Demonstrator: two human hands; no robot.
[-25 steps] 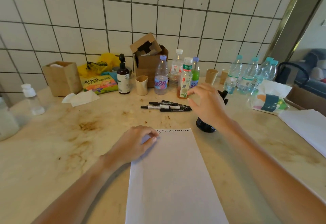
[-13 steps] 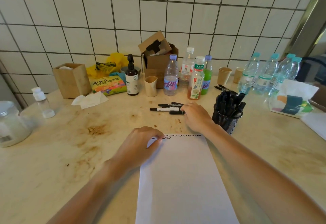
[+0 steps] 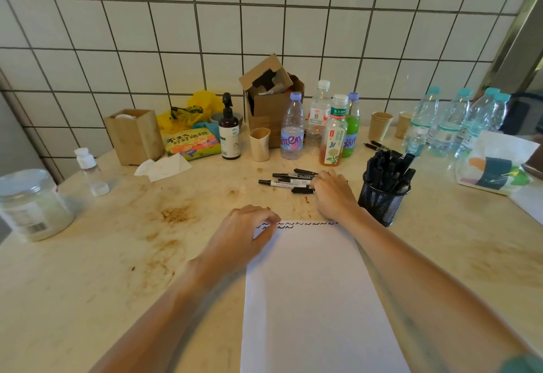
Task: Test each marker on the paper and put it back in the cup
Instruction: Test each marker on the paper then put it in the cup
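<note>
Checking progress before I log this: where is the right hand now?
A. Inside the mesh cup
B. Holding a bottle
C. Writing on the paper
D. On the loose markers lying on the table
D: the right hand rests on the loose markers, left of the mesh cup.

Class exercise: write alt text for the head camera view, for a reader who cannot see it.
A person's right hand reaches onto loose black markers lying on a stained table, while the left hand rests on the top corner of a white paper bearing squiggles. A mesh cup of markers stands beside it.
</note>
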